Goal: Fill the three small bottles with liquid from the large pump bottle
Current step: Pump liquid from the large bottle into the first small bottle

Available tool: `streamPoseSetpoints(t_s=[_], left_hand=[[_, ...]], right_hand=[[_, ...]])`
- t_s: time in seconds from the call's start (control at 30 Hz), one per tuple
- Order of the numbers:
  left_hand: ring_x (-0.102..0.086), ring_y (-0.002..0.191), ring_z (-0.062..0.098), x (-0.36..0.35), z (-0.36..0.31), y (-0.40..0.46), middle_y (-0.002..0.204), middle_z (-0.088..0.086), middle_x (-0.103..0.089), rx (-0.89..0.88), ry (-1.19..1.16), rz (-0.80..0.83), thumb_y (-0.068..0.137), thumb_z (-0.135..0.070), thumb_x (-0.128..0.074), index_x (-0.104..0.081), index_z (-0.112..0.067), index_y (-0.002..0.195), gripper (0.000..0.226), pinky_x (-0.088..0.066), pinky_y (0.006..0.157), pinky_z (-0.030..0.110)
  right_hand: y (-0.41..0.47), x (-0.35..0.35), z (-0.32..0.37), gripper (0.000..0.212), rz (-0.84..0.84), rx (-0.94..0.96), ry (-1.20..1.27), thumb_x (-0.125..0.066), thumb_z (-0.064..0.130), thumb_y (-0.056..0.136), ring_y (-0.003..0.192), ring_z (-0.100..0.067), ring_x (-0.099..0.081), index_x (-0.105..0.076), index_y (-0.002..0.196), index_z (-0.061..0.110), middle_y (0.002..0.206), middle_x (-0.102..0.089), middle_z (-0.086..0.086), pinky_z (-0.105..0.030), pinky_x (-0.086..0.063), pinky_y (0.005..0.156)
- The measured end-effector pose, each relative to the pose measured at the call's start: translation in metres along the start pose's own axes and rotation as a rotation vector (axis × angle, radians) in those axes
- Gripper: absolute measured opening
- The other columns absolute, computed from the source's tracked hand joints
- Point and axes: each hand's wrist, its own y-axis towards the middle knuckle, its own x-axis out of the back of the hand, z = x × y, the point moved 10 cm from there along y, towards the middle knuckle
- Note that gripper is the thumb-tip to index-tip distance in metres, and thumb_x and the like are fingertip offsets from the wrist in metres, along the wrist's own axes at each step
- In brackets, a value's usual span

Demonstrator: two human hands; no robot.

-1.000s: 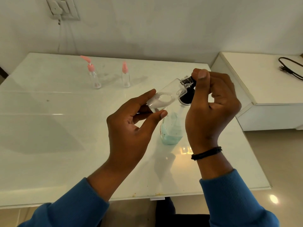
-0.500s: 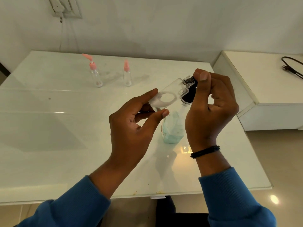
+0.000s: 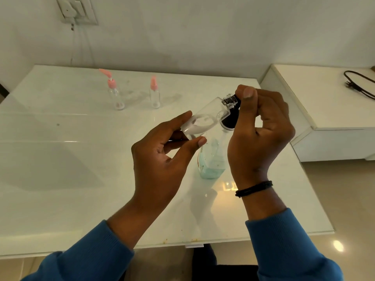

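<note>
2 hands hold a clear flat bottle [image 3: 205, 120] tilted above the table [image 3: 60, 159]: the left hand [image 3: 162, 159] grips its base between thumb and fingers, the right hand [image 3: 261, 128] pinches its neck end. Below stands the large bottle [image 3: 211, 161] with teal liquid; 2 pink-topped small bottles [image 3: 115, 94] [image 3: 154, 94] stand near the far edge.

Small flat clear bottle [image 3: 205, 118] held tilted above the table, base pinched by the left hand [image 3: 162, 159], neck up and right at the right hand's [image 3: 261, 134] fingertips. Large pump bottle [image 3: 211, 161] upright just below the grip, pale blue liquid low inside. Two small clear bottles, a pink-pump one [image 3: 114, 92] and a pink-capped one [image 3: 154, 94], upright well beyond the grip, to its left.
</note>
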Motion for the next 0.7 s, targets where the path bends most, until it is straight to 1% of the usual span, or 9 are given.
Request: streamPoseSetpoints(t_s=[0.07, 0.1, 0.23, 0.3, 0.37, 0.47, 0.63, 0.7], left_hand=[[-0.068, 0.107, -0.002, -0.0005, -0.0009, 0.0002, 0.120, -0.017, -0.066, -0.004, 0.003, 0.003, 0.085, -0.022, -0.080, -0.064, -0.020, 0.127, 0.045, -0.054, 0.086, 0.011], [-0.068, 0.107, -0.004, -0.0009, -0.0011, 0.0004, 0.120, -0.018, -0.066, -0.004, 0.005, 0.004, 0.086, -0.021, -0.080, -0.063, -0.021, 0.127, 0.044, -0.054, 0.086, 0.011], [-0.067, 0.106, -0.006, -0.0004, 0.0000, 0.0002, 0.119, -0.019, -0.066, -0.003, 0.007, 0.001, 0.085, -0.023, -0.080, -0.064, -0.021, 0.126, 0.044, -0.054, 0.084, 0.009], [-0.067, 0.107, -0.006, -0.0005, -0.0001, 0.0001, 0.119, -0.019, -0.066, -0.005, -0.002, 0.000, 0.085, -0.023, -0.079, -0.064, -0.020, 0.126, 0.045, -0.054, 0.083, 0.009], [-0.068, 0.108, -0.003, -0.0005, 0.0003, -0.0003, 0.120, -0.018, -0.066, -0.007, -0.005, 0.000, 0.085, -0.023, -0.079, -0.064, -0.020, 0.127, 0.045, -0.055, 0.085, 0.011], [-0.068, 0.109, -0.002, -0.0005, 0.0005, -0.0004, 0.122, -0.018, -0.065, -0.011, 0.001, 0.003, 0.086, -0.024, -0.079, -0.063, -0.019, 0.128, 0.045, -0.055, 0.087, 0.013], [-0.066, 0.108, -0.008, -0.0016, 0.0012, -0.0006, 0.120, -0.022, -0.064, 0.003, -0.003, 0.003, 0.085, -0.026, -0.078, -0.063, -0.022, 0.127, 0.045, -0.054, 0.085, 0.009], [-0.067, 0.108, -0.007, -0.0017, 0.0021, -0.0009, 0.121, -0.021, -0.065, 0.008, -0.009, 0.001, 0.085, -0.026, -0.078, -0.062, -0.023, 0.127, 0.045, -0.054, 0.085, 0.011]], right_hand=[[0.0019, 0.0018, 0.0011, 0.024, -0.008, 0.003, -0.011, -0.060, 0.019, 0.102, 0.080, 0.001, -0.056, -0.078, 0.090, 0.008, 0.088, -0.069, 0.009, -0.047, -0.052, 0.068], [0.0014, 0.0020, 0.0010, 0.023, -0.011, 0.004, -0.014, -0.060, 0.018, 0.102, 0.080, -0.001, -0.056, -0.078, 0.090, 0.009, 0.088, -0.068, 0.009, -0.047, -0.052, 0.067], [-0.0050, -0.0007, -0.0030, 0.021, 0.001, -0.006, 0.007, -0.060, 0.016, 0.102, 0.082, -0.015, -0.063, -0.077, 0.093, 0.007, 0.091, -0.069, 0.005, -0.045, -0.053, 0.068], [-0.0043, -0.0006, -0.0034, 0.023, 0.005, -0.016, 0.005, -0.059, 0.018, 0.102, 0.083, -0.017, -0.064, -0.077, 0.094, 0.007, 0.091, -0.071, 0.004, -0.046, -0.054, 0.069], [-0.0012, 0.0001, -0.0010, 0.024, 0.005, -0.011, -0.003, -0.059, 0.019, 0.102, 0.082, -0.014, -0.062, -0.077, 0.092, 0.007, 0.090, -0.071, 0.003, -0.042, -0.053, 0.069], [0.0001, 0.0003, 0.0002, 0.024, -0.002, -0.006, -0.014, -0.059, 0.019, 0.102, 0.081, -0.004, -0.058, -0.077, 0.090, 0.007, 0.088, -0.070, 0.006, -0.037, -0.050, 0.070], [-0.0035, -0.0025, -0.0051, 0.022, 0.007, -0.026, 0.013, -0.060, 0.018, 0.102, 0.085, 0.000, -0.058, -0.077, 0.093, 0.006, 0.091, -0.069, 0.007, -0.041, -0.053, 0.071], [-0.0003, -0.0015, -0.0032, 0.022, 0.010, -0.016, 0.008, -0.060, 0.017, 0.102, 0.083, -0.001, -0.058, -0.077, 0.092, 0.007, 0.089, -0.070, 0.007, -0.036, -0.051, 0.072]])
